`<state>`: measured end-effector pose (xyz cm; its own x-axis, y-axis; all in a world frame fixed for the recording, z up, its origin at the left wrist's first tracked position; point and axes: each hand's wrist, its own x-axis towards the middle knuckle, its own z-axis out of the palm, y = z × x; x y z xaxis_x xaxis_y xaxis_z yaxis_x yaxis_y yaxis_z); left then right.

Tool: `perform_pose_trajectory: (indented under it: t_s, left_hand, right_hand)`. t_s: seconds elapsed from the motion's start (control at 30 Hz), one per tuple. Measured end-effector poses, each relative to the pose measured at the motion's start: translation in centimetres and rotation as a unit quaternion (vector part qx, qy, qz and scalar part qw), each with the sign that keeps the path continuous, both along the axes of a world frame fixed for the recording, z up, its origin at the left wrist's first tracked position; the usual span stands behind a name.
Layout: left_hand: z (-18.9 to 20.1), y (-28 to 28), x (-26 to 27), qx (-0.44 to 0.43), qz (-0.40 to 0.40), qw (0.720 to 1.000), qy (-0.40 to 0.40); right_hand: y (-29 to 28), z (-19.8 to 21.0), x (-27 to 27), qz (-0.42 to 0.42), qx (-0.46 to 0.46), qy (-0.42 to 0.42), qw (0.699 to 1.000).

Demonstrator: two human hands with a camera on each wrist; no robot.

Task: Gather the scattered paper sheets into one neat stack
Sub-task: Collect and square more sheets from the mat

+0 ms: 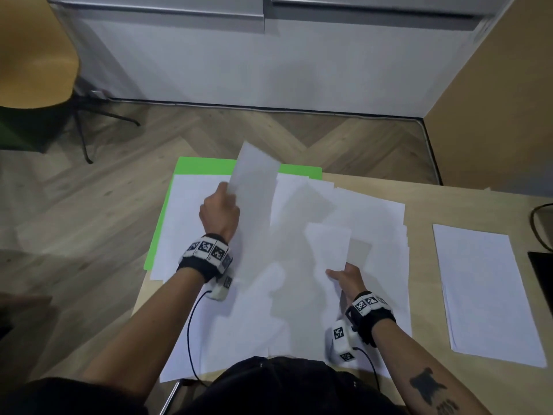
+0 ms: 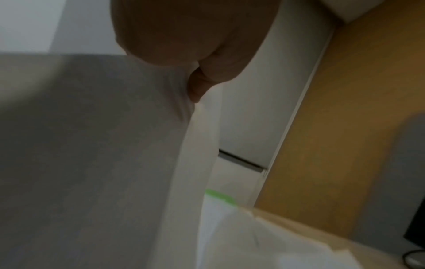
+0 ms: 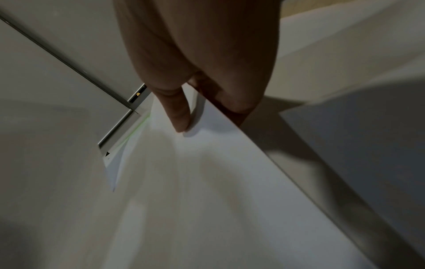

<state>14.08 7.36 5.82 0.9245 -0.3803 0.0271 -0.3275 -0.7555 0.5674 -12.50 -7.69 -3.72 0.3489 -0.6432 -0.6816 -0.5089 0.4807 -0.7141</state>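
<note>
Several white paper sheets (image 1: 365, 223) lie overlapping across the wooden table (image 1: 419, 202). My left hand (image 1: 220, 211) grips one sheet (image 1: 256, 187) by its left edge and holds it up, tilted, above the pile; the left wrist view shows this lifted sheet (image 2: 103, 145) close and blurred under the fingers. My right hand (image 1: 344, 278) pinches the near corner of another sheet (image 1: 327, 247), raised off the pile. In the right wrist view the thumb lies on top of that sheet (image 3: 207, 172) and the fingers are under its edge.
A green folder (image 1: 194, 164) lies under the sheets at the table's far left corner. A separate small pile of sheets (image 1: 484, 292) sits to the right. A black device (image 1: 543, 277) and cable lie at the right edge. A chair (image 1: 39, 55) stands left on the floor.
</note>
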Motion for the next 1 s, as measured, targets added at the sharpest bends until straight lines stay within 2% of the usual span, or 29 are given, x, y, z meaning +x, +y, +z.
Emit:
perform_pose_trajectory:
  t_s: [0.13,0.27,0.37,0.47,0.6,0.67,0.73,0.8,1.0]
  left_hand:
    - [4.0,-3.1,-0.7,-0.166,-0.056,0.984,-0.036]
    - [6.5,-5.1,-1.7,-0.373,-0.068,0.924,0.048]
    - [5.9,-5.1,-1.7,-0.438,-0.063,0.893,0.083]
    - [3.8,-4.2,-1.8,-0.387,-0.034,0.914,0.114]
    - [-0.5,-2.4,-3.0,-0.272,-0.021,0.947,0.169]
    - [-3.2,-1.4,-3.4,-0.200,-0.035,0.962,0.184]
    - [-5.8,-0.4,-3.8,-0.124,-0.056,0.970,0.203]
    - [-7.9,0.3,-4.3,-0.073,-0.062,0.970,0.221]
    - [-11.3,0.7,-6.1,0.017,-0.046,0.969,0.241]
  right_hand:
    - [-0.7,-1.6,-0.1,0.008,0.026,0.048,0.998]
    - [-0.8,-1.3,0.4,0.003,0.035,0.046,0.998]
    - [-0.7,-1.3,0.3,-0.010,0.042,0.042,0.998]
    - [-0.9,-2.1,0.2,-0.021,0.065,0.020,0.997]
    - [-2.8,-8.2,-0.4,-0.053,0.075,0.011,0.996]
    - [-3.0,-8.9,-0.3,-0.045,0.076,0.012,0.996]
    - [-2.2,-4.7,0.6,-0.036,0.075,0.021,0.996]
    - [-1.9,-2.3,1.1,-0.041,0.070,0.017,0.997]
    - [-1.2,-1.5,1.7,-0.043,0.070,-0.016,0.997]
